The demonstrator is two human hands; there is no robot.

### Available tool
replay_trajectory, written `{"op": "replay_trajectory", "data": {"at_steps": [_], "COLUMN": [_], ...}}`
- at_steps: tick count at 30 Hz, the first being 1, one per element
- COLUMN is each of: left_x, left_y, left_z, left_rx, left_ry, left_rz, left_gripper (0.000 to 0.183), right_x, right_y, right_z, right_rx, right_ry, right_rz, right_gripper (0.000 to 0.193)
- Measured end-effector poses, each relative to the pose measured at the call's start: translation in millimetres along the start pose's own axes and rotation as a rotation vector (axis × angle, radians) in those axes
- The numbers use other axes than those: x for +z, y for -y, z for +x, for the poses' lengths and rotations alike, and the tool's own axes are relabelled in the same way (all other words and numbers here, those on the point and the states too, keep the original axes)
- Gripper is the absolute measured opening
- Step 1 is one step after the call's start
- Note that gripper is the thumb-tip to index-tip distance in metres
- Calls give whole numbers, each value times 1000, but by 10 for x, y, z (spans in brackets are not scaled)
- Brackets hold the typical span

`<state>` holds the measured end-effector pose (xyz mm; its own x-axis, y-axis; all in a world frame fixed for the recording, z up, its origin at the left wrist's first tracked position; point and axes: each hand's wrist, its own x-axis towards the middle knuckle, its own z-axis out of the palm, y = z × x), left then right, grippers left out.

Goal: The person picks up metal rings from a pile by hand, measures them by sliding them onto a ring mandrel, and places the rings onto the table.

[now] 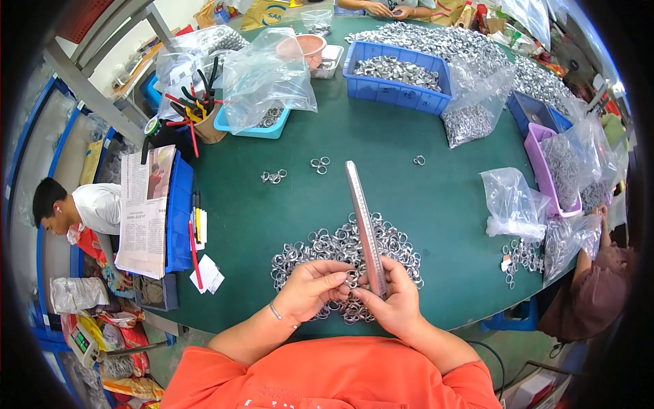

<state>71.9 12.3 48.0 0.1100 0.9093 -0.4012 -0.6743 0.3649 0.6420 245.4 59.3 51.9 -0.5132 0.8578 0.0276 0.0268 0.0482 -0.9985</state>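
My left hand (315, 286) is closed, with a silver ring (352, 278) pinched between its thumb and fingers. A ring mandrel (365, 225), long, tapered and marked with a scale along its length, is in my right hand (396, 300). My right fingers wrap its thick lower end, while its thin tip points away from me and slightly left. The right thumb reaches toward the ring beside the mandrel. Beneath both hands spreads a heap of silver rings (300, 253) on the green table (238, 238). Smaller clusters of rings (274, 177) lie farther out, with a single ring (419, 160) to the right.
A blue bin (398, 95) of metal pieces and a larger metal heap (443, 37) occupy the far side. Pliers (194, 105), a cyan tray (253, 129) and newspapers (144, 211) stand left. Plastic bags (511, 198) and a pink basket (545, 163) sit right. Other people work around the table.
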Motion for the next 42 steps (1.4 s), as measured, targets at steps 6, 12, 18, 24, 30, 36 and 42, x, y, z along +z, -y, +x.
{"op": "replay_trajectory", "data": {"at_steps": [6, 12, 18, 24, 30, 36, 42], "left_x": [-20, 3, 2, -16, -165, -100, 2], "left_y": [29, 40, 117, -28, -302, -82, -103], "left_z": [16, 28, 2, 104, -6, 70, -58], "left_rx": [-74, -47, 110, 318, 569, 784, 564], "left_ry": [-1, 13, 53, -270, -160, 114, -27], "left_rz": [-94, -71, 182, -16, 979, 1597, 1083], "left_gripper": [18, 15, 13, 9, 8, 14, 10], "right_x": [16, 19, 28, -37, -263, -304, -322], "right_y": [64, 57, 53, -38, -78, -2, 28], "right_z": [5, 9, -6, -26, -140, -193, -299], "right_rx": [8, -10, -1, -40, 90, 202, 158], "right_ry": [-5, 7, 35, -70, -154, -160, -104], "right_rz": [180, 183, 107, 33, 41, 185, 159], "right_gripper": [45, 43, 44, 40, 43, 42, 41]}}
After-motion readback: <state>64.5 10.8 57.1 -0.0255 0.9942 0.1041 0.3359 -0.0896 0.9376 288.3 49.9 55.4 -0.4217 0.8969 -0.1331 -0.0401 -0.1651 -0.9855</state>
